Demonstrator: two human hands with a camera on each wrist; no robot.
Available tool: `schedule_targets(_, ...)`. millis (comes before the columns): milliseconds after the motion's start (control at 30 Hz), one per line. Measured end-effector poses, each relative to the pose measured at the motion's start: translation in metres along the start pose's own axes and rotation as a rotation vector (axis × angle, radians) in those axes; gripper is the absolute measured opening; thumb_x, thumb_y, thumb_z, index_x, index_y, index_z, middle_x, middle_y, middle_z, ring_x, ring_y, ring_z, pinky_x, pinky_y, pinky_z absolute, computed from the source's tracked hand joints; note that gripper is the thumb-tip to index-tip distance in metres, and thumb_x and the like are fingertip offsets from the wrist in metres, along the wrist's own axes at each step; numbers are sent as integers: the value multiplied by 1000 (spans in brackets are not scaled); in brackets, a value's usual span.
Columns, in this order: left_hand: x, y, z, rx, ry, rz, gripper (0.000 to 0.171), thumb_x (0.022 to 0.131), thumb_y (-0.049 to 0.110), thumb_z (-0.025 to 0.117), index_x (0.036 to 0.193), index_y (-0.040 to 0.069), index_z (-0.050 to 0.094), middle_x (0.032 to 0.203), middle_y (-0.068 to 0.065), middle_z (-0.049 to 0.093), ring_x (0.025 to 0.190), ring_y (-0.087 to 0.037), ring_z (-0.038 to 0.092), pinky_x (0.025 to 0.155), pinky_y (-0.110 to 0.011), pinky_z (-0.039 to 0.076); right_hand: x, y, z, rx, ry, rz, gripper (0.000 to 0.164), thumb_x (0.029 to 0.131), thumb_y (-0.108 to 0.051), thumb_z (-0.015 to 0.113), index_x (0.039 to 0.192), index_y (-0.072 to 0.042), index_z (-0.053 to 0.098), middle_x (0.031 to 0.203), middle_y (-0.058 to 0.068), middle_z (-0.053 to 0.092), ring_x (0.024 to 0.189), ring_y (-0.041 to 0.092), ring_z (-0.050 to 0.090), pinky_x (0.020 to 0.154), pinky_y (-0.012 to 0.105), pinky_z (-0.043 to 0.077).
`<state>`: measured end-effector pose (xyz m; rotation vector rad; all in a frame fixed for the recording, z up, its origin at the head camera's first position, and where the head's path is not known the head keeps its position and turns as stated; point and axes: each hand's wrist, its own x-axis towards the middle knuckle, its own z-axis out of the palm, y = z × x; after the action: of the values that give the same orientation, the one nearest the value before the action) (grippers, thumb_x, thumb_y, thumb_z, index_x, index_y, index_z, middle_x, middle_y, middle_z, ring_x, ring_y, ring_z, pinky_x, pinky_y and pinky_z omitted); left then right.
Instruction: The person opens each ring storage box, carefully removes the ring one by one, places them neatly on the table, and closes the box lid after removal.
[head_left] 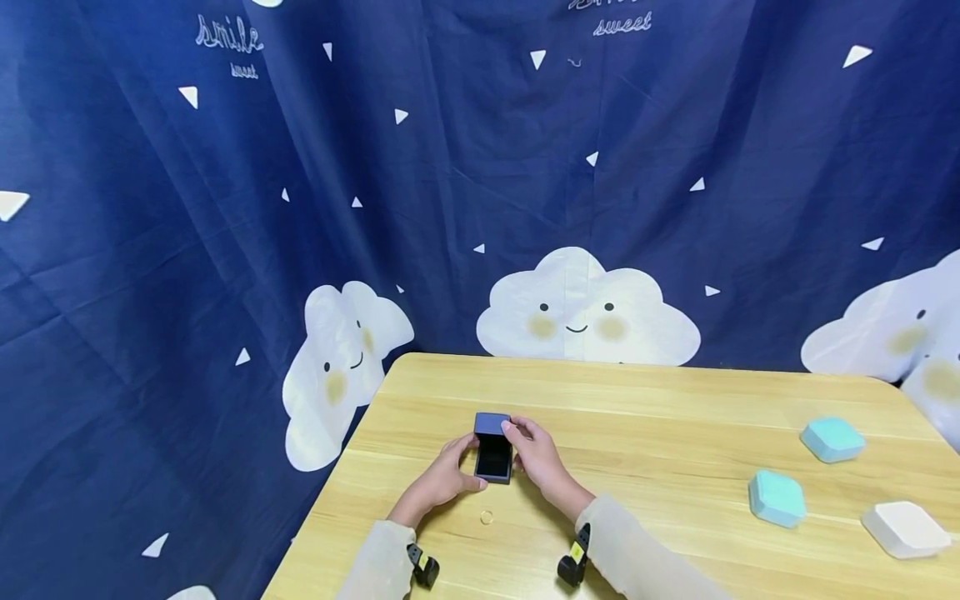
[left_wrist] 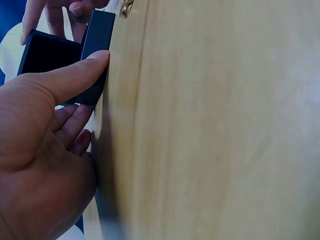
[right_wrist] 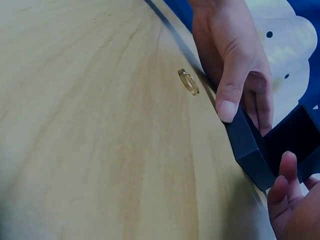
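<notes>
A small dark ring box (head_left: 492,478) rests on the table with its lid (head_left: 491,422) raised, its black inside facing the head camera. My left hand (head_left: 441,482) grips the base, thumb across the front face and fingers along the left side, as the left wrist view shows up close. From the other side my right hand (head_left: 543,460) holds the raised lid, thumb at its front edge and fingers behind. On the near side of the box a thin gold ring (right_wrist: 185,82) lies on the wood, touched by neither hand.
The light wooden table (head_left: 637,417) bears two turquoise boxes (head_left: 777,498) and a white box (head_left: 905,529) toward the right. A dark blue curtain (head_left: 480,192) with clouds hangs behind the far edge. Black wrist cameras (head_left: 574,558) sit at both sleeves.
</notes>
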<state>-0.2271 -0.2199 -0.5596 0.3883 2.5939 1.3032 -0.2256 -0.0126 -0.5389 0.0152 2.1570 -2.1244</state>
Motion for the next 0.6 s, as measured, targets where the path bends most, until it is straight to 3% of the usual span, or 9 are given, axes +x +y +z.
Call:
schedule_targets(133, 0, 0, 0, 7, 0, -3, 82, 79, 13, 85, 150, 2, 43, 150, -20, 44, 146, -41, 28, 119, -61, 22, -8, -13, -1, -7, -15, 4, 55, 103, -33, 58, 143, 3, 50, 131, 24, 60, 69, 37, 59, 55, 31, 48)
schedule_targets(333, 0, 1, 1, 9, 2, -2, 84, 79, 12, 84, 151, 2, 42, 151, -21, 43, 146, -42, 28, 119, -62, 21, 4, 13, -1, -4, -17, -22, 62, 99, -43, 63, 144, -2, 51, 132, 21, 60, 61, 21, 54, 50, 27, 43)
schedule_targets(600, 0, 1, 2, -8, 6, -4, 85, 79, 9, 84, 152, 6, 42, 154, -22, 40, 146, -44, 27, 118, -65, 21, 3, 16, -4, -15, -52, -38, 67, 96, -44, 66, 145, -2, 51, 126, 18, 64, 60, 17, 52, 50, 25, 44)
